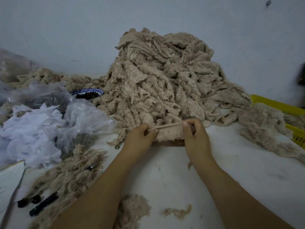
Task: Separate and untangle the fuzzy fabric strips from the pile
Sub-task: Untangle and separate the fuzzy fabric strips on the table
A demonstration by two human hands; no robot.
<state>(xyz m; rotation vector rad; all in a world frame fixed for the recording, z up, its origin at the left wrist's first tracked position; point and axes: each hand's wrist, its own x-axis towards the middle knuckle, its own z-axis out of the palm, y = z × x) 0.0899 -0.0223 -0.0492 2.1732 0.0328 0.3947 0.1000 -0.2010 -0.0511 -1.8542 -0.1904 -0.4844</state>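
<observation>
We hold one fuzzy beige strip (170, 133) taut between our left hand (140, 138) and right hand (195, 134), with thumb and curled fingers pinching each end of its smooth top edge (fuzz side toward us). It sits just in front of the big pile (165, 80), over the white table (231, 171).
</observation>
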